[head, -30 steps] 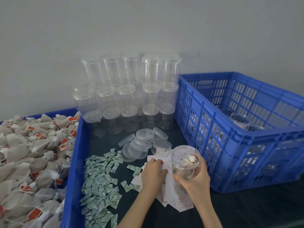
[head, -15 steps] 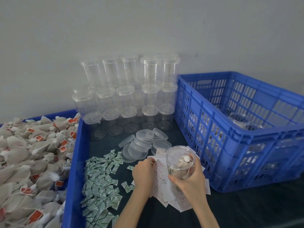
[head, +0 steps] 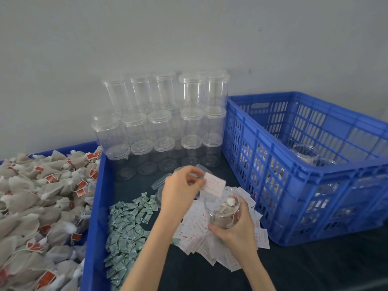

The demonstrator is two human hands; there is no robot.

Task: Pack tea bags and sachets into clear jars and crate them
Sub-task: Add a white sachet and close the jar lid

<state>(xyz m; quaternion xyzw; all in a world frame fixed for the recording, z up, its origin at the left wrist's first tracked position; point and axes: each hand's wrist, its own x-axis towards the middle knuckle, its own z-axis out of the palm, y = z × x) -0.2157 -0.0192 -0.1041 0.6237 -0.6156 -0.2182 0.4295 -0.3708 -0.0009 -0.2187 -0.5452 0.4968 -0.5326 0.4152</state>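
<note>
Left hand (head: 180,185) pinches white red-printed paper sachet (head: 214,184); right hand (head: 235,229) grips open clear plastic jar (head: 223,208). Keep jar steady, drop sachet in edgewise.

open jar (head: 223,208) with tea bags, sachet (head: 214,184) above

2 bare forearms end in the left hand (head: 180,192) and right hand (head: 237,232); no sleeves, rings or watches apparent, though edges blur.
</note>
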